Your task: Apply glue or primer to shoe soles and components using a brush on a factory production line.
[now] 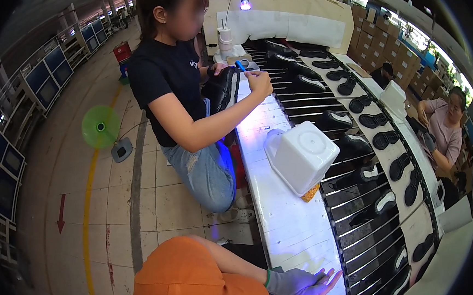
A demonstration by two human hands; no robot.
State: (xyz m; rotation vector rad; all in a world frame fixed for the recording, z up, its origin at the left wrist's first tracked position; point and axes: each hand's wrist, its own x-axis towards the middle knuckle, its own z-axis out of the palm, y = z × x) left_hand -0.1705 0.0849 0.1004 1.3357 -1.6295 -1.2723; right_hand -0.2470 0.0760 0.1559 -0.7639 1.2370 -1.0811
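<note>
White workbench (pixel 291 228) strip running alongside the roller conveyor (pixel 373 234) is where the gloved hand (pixel 298 283) rests flat, fingers spread apart and clamped on nothing; I can't tell which hand it is, and only one clearly shows. One upturned white plastic tub (pixel 302 155) sits further up the bench. Two co-workers: one holds a black shoe (pixel 221 89) and a blue pen (pixel 241 66).
</note>
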